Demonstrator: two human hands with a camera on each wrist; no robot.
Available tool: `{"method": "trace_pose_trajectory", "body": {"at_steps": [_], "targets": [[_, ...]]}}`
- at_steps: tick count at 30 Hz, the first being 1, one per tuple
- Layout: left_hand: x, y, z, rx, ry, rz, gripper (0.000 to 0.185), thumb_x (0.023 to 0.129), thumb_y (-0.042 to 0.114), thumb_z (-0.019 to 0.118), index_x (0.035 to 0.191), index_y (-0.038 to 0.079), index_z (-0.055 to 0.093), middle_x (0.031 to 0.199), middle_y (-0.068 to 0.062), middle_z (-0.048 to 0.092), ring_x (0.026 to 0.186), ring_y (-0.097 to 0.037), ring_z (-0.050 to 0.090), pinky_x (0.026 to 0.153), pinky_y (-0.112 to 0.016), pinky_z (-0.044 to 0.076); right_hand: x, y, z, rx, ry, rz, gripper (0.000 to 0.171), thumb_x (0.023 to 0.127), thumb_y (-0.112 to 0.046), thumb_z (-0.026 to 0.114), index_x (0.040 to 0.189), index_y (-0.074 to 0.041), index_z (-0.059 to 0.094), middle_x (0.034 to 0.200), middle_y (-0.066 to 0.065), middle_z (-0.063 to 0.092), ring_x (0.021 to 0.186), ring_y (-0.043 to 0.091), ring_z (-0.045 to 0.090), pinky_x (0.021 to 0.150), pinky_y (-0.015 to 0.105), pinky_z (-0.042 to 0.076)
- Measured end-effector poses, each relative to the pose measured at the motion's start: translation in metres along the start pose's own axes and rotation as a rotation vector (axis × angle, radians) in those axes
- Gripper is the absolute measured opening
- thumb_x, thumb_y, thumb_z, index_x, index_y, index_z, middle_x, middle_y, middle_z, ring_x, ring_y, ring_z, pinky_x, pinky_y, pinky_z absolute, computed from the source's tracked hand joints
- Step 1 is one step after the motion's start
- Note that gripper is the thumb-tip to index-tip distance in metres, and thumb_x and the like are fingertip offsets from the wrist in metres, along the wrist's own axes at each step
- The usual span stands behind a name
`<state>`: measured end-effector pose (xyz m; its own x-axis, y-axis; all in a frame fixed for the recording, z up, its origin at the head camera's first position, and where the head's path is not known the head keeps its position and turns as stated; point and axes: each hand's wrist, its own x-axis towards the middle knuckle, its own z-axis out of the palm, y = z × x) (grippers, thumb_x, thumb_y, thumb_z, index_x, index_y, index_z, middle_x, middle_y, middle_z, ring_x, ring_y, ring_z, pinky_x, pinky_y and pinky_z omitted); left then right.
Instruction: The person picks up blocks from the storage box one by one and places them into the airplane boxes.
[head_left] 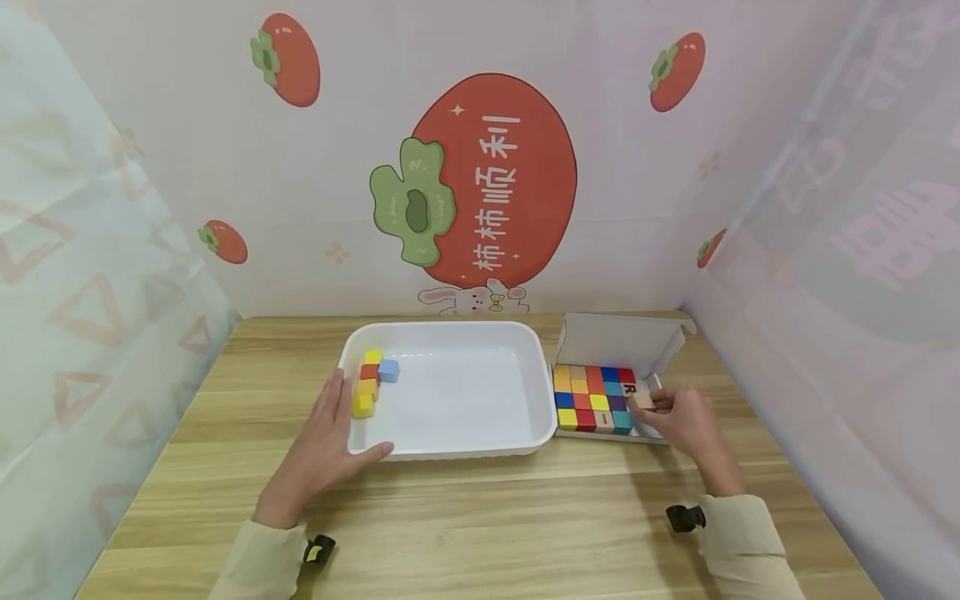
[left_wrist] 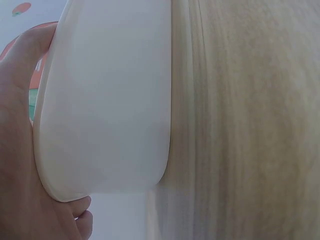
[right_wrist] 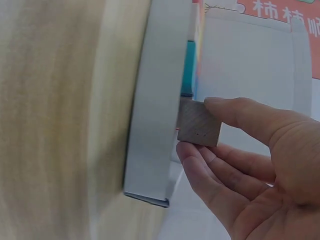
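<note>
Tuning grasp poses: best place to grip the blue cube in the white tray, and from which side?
Grip the blue cube from above, on its near and far faces, though its left face seems to touch the column of coloured cubes. Its right side faces bare tray floor, so come slightly from the right. The left hand rests on the near-left rim.

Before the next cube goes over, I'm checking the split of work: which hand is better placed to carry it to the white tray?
The right hand: it already pinches a plain wooden cube at the cardboard box. The left hand rests on the white tray rim, steadying it.
</note>
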<state>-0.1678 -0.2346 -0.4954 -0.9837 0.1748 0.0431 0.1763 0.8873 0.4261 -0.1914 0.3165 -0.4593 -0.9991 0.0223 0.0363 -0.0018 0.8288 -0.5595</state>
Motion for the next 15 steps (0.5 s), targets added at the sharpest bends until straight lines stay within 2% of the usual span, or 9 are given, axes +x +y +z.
{"method": "trace_pose_trajectory", "body": {"at_steps": [9,15], "targets": [[0.0,0.0,-0.002,-0.008,-0.005,-0.003,0.134,0.084,0.081,0.065,0.169,0.002,-0.004,0.178,-0.021,-0.009,0.164,-0.047,0.005,0.126,-0.072,0.022,0.004,0.008,0.012,-0.002,-0.015,0.033,0.035,0.092,-0.016,0.081,0.112,0.012,0.073,0.102,0.027,0.078,0.092,0.036,0.077,0.072,0.04,0.065],[-0.001,0.0,-0.002,-0.006,0.0,0.0,0.134,0.084,0.081,0.065,0.169,0.002,-0.002,0.178,-0.022,-0.006,0.163,-0.047,0.006,0.126,-0.071,0.023,0.006,0.01,0.02,0.008,-0.006,0.011,0.029,0.092,-0.009,0.079,0.11,0.013,0.073,0.102,0.028,0.078,0.094,0.04,0.078,0.074,0.043,0.066]]}}
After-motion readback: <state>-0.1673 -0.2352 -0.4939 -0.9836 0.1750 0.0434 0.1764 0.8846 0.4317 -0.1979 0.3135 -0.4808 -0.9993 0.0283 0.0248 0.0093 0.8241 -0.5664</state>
